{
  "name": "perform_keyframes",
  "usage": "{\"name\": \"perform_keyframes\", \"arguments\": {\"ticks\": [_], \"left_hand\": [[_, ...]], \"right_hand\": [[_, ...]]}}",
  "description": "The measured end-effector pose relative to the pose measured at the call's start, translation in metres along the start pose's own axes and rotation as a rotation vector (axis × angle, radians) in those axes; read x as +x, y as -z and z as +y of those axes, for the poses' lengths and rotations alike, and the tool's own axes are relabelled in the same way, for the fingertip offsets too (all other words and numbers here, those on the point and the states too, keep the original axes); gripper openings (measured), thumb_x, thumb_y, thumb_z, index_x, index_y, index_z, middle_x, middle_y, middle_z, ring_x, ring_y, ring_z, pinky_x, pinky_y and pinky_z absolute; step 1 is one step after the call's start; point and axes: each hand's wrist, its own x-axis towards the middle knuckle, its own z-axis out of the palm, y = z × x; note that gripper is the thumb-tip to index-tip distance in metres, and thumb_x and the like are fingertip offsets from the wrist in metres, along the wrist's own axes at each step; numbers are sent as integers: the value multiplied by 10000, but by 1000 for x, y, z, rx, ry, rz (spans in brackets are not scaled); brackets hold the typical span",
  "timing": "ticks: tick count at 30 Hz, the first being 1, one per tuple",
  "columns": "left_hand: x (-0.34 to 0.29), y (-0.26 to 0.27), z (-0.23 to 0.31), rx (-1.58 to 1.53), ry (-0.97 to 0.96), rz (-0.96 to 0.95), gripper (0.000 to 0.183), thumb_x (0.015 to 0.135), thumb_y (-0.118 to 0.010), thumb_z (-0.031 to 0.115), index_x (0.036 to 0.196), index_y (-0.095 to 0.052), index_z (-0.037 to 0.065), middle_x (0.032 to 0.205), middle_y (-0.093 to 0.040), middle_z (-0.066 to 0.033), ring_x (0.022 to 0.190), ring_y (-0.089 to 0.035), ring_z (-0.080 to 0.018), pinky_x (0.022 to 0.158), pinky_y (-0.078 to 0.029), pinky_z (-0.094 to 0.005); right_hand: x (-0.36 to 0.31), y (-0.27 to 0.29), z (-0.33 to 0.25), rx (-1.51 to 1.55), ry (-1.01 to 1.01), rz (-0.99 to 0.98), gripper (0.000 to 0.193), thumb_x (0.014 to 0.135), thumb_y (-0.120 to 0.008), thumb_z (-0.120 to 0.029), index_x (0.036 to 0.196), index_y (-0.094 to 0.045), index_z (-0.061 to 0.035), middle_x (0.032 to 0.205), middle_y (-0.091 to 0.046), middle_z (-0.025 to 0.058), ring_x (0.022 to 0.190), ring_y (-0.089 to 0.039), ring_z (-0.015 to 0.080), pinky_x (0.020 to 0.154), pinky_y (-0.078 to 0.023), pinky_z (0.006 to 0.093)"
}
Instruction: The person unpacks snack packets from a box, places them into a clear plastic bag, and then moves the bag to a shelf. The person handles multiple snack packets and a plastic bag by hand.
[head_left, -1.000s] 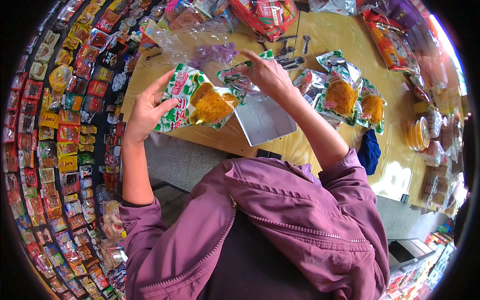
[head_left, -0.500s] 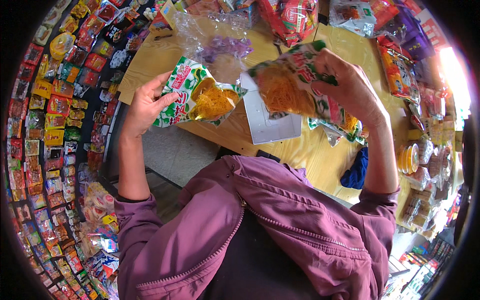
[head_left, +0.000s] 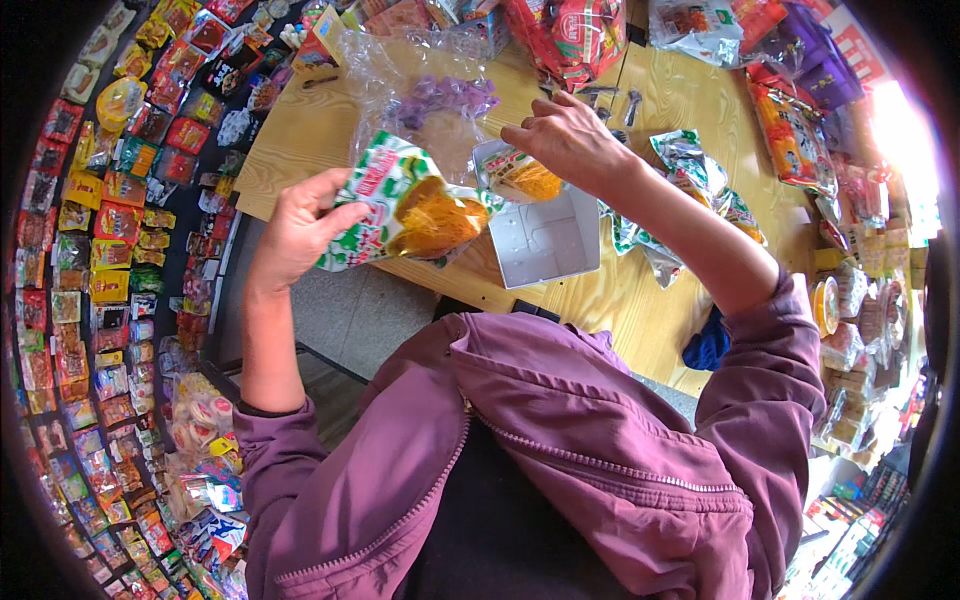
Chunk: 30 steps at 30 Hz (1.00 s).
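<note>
My left hand is closed on a green-and-white snack packet with a clear window showing orange-yellow food. The packet tilts beside an open white box near the table's front edge. Over the far end of that box, my right hand reaches down with fingers curled. Another packet of the same kind stands in the box right below it, and the fingers appear to grip its upper edge. Part of this grip is hidden by the hand. More such packets lie on the table right of the box.
Crumpled clear plastic wrap with purple pieces lies behind the box. A red bag and a silvery packet are at the back. A dark blue cloth sits at the right front. Shelves of small packets line the left.
My right hand has carried its packet left and away from me, down into the far end of the box. My left hand keeps its packet, slightly lower and turned.
</note>
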Motion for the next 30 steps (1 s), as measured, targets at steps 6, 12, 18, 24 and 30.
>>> {"name": "perform_keyframes", "arguments": {"ticks": [6,12,18,24,30], "left_hand": [[36,-63,18,100,-66,-114,289,903,-649,25,1183,-628,-45,1002,-689,-23,867,-614,-51,772,-516,-240],[80,-115,14,357,-211,-59,285,891,-636,52,1166,-639,-23,997,-707,-104,864,-639,-110,781,-521,-292],[113,-144,2,648,-256,30,295,870,-654,125,1141,-651,7,1058,-669,-225,985,-669,-348,810,-528,-406],[134,-142,-13,783,-543,92,630,803,-772,302,1351,-543,91,1188,-608,-177,1113,-585,-333,896,-470,-400],[99,-103,-95,123,-269,33,1427,571,-873,568,1571,48,138,1540,-269,-145,1392,-326,-280,1123,-305,-421]], "right_hand": [[-14,-26,15,121,-188,77,311,864,-620,-120,1167,-669,-165,1057,-695,79,1054,-604,222,948,-450,378],[-69,32,-4,684,-784,409,158,950,-620,-124,1086,-659,-53,979,-708,120,806,-683,151,681,-541,308],[-117,-23,-101,1076,-1109,106,425,978,-608,-267,1364,-485,-137,1042,-679,103,902,-665,173,767,-545,326],[-100,-115,-112,902,-1273,316,632,866,-732,-342,1310,-405,-34,1104,-612,209,979,-627,341,870,-498,425],[-86,-128,-118,783,-1352,426,696,832,-756,-371,1298,-387,-9,1140,-573,248,1069,-571,399,943,-448,457]]}}
